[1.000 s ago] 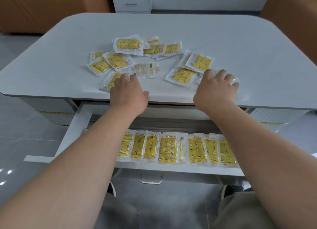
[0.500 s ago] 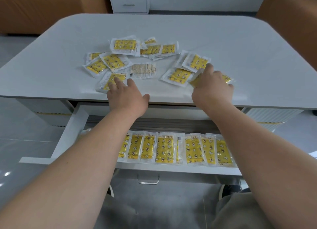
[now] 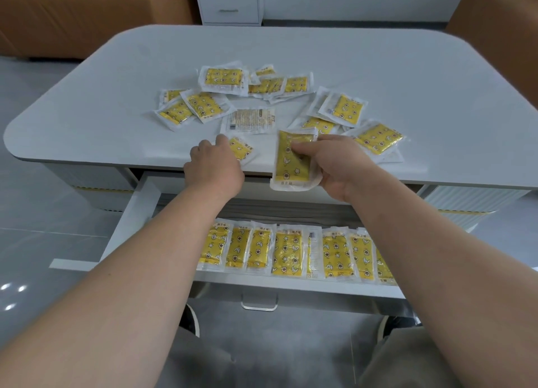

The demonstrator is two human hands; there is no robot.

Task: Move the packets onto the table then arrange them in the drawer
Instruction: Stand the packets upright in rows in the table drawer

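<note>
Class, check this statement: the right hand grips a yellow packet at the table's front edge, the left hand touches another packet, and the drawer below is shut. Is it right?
Not quite: the head view shows the drawer pulled open, a row of packets inside. The right hand does grip a yellow packet.

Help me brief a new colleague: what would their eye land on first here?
The right hand pinching a yellow packet, lifted at the near edge of the table, stands out first. Behind it, loose packets lie scattered on the tabletop, while a neat row of packets lines the open drawer below.
</note>
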